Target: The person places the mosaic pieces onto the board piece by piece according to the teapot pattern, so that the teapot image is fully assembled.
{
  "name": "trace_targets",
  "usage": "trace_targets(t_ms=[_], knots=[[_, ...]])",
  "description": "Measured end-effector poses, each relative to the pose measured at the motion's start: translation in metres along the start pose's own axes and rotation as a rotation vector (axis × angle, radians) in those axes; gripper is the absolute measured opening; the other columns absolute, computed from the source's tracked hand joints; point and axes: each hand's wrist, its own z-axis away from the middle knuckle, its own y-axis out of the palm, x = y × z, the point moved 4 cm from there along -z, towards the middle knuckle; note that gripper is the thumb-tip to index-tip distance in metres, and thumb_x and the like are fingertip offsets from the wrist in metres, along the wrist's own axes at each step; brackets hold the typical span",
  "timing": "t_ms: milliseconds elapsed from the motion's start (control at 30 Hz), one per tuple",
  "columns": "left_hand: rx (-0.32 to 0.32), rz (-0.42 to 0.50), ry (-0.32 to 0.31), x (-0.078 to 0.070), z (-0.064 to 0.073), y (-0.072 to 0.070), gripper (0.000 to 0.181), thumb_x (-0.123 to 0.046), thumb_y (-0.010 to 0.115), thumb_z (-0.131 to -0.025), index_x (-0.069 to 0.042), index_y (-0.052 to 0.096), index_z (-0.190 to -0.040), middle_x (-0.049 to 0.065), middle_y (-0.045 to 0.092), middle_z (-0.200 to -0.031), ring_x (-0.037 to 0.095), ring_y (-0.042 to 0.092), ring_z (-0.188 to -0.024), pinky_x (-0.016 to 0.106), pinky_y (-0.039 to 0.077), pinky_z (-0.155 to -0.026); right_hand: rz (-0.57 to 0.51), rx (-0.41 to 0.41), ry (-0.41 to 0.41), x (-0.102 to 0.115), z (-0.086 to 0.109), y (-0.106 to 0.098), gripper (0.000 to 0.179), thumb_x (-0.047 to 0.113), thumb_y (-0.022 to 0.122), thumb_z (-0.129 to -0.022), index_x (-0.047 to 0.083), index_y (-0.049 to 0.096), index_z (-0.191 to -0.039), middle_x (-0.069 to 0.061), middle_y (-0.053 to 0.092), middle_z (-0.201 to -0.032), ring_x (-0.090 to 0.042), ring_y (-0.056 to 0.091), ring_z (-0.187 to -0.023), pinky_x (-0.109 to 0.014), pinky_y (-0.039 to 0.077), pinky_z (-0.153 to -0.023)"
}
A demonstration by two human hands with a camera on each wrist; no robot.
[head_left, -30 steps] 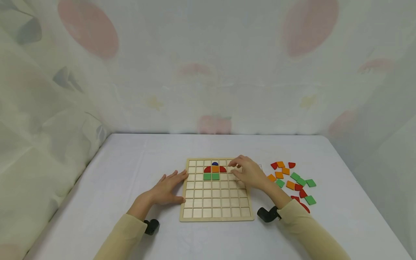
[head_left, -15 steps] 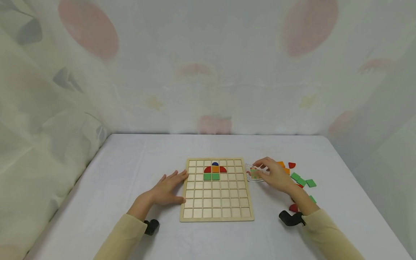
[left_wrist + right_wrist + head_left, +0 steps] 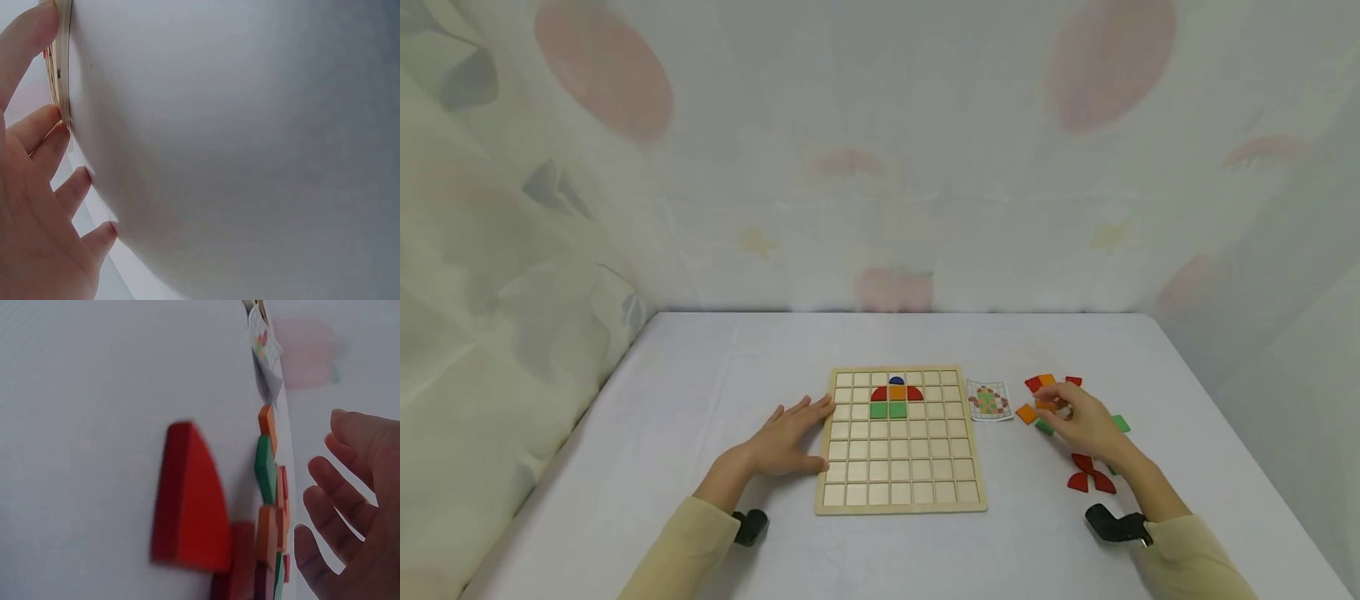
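My left hand [image 3: 784, 439] lies with spread fingers against the left edge of a wooden grid board [image 3: 887, 468]; the left wrist view shows its fingertips [image 3: 45, 119] touching that edge. Near the board's top sit a blue half-round piece [image 3: 897, 380], an orange square [image 3: 897, 392] between two red quarter-rounds [image 3: 880, 394], and two green squares [image 3: 888, 410]. Over the scattered pieces on the right hovers my right hand [image 3: 1092, 427], fingers loosely bent, nothing seen between them. The right wrist view has a red quarter-round [image 3: 199, 509] large and close, with green [image 3: 265, 470] and orange pieces [image 3: 267, 428] behind.
A small pattern card [image 3: 989, 401], its edge curled up, lies between board and loose pieces. Several red pieces [image 3: 1078, 482] rest nearer the front, below my right hand. White cloth [image 3: 760, 350] covers the table, and a patterned curtain [image 3: 880, 167] hangs behind it.
My right hand has moved right from above the board, past the pattern card, to the loose pieces. The card is now uncovered. The left hand and the pieces on the board stay put.
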Motion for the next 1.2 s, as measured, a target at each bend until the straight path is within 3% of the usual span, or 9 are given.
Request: trace_targets(t_ms=[133, 333, 567, 967, 1200], knots=[[-0.005, 0.007, -0.001, 0.0, 0.0, 0.0, 0.086, -0.036, 0.075, -0.074, -0.012, 0.032, -0.144, 0.004, 0.024, -0.152, 0.035, 0.015, -0.14, 0.063, 0.007, -0.107, -0.016, 0.06, 0.058, -0.009, 0.007, -0.001, 0.024, 0.01, 0.067, -0.082, 0.003, 0.06, -0.104, -0.007, 0.064, -0.098, -0.017, 0.054, -0.082, -0.019, 0.05, -0.068], [0.004, 0.011, -0.012, 0.001, 0.001, 0.001, 0.086, -0.035, 0.075, -0.074, -0.014, 0.031, -0.145, 0.003, 0.023, -0.152, 0.034, 0.015, -0.14, 0.061, 0.006, -0.108, 0.004, 0.133, 0.108, -0.015, 0.014, -0.001, 0.028, 0.016, 0.068, -0.082, 0.006, 0.061, -0.107, -0.001, 0.062, -0.097, -0.015, 0.051, -0.084, -0.022, 0.048, -0.072], [0.002, 0.019, -0.006, 0.0, 0.002, 0.001, 0.086, -0.037, 0.075, -0.074, -0.013, 0.031, -0.144, 0.003, 0.023, -0.152, 0.034, 0.015, -0.14, 0.062, 0.006, -0.108, 0.034, 0.143, 0.069, -0.013, 0.011, 0.0, 0.029, 0.016, 0.073, -0.078, 0.003, 0.062, -0.102, 0.001, 0.056, -0.085, -0.014, 0.045, -0.075, -0.02, 0.041, -0.061], [0.002, 0.014, -0.011, 0.001, 0.0, 0.003, 0.085, -0.036, 0.074, -0.074, -0.013, 0.031, -0.144, 0.003, 0.024, -0.152, 0.033, 0.015, -0.14, 0.061, 0.006, -0.108, 0.152, 0.144, 0.012, -0.012, 0.008, 0.005, 0.03, 0.016, 0.075, -0.074, 0.003, 0.06, -0.096, 0.002, 0.053, -0.081, -0.013, 0.045, -0.075, -0.024, 0.044, -0.064], [0.005, 0.012, -0.019, 0.0, 0.0, 0.0, 0.086, -0.036, 0.074, -0.074, -0.014, 0.031, -0.145, 0.002, 0.023, -0.152, 0.033, 0.015, -0.14, 0.061, 0.005, -0.108, 0.163, 0.138, 0.027, -0.012, 0.008, 0.005, 0.025, 0.012, 0.074, -0.076, 0.006, 0.06, -0.095, 0.002, 0.051, -0.081, -0.013, 0.045, -0.075, -0.024, 0.044, -0.064]])
